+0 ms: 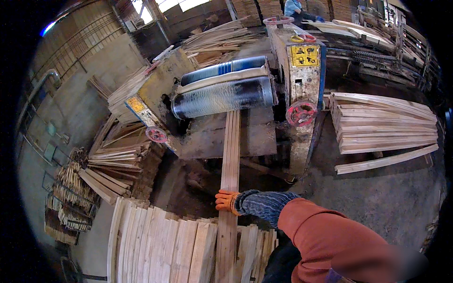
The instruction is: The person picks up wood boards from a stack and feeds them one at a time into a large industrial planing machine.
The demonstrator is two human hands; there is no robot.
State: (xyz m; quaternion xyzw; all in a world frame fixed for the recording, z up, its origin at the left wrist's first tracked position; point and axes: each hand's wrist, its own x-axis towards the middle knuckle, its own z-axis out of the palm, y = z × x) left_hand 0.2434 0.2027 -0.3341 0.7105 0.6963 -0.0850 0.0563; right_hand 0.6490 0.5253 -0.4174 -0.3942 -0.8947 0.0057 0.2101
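Right hand [227,202], in an orange glove, was wrapped over the wooden strips [230,160], which ran up to the near roller [222,97]. Left hand out of view, couldn't tell its state.

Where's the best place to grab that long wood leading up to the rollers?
Probably the near stretch of the long wood, well short of the rollers, from above and the right. It looks narrow enough for a hand to span, and its long edges show on both sides there; the right hand lies across it that way.
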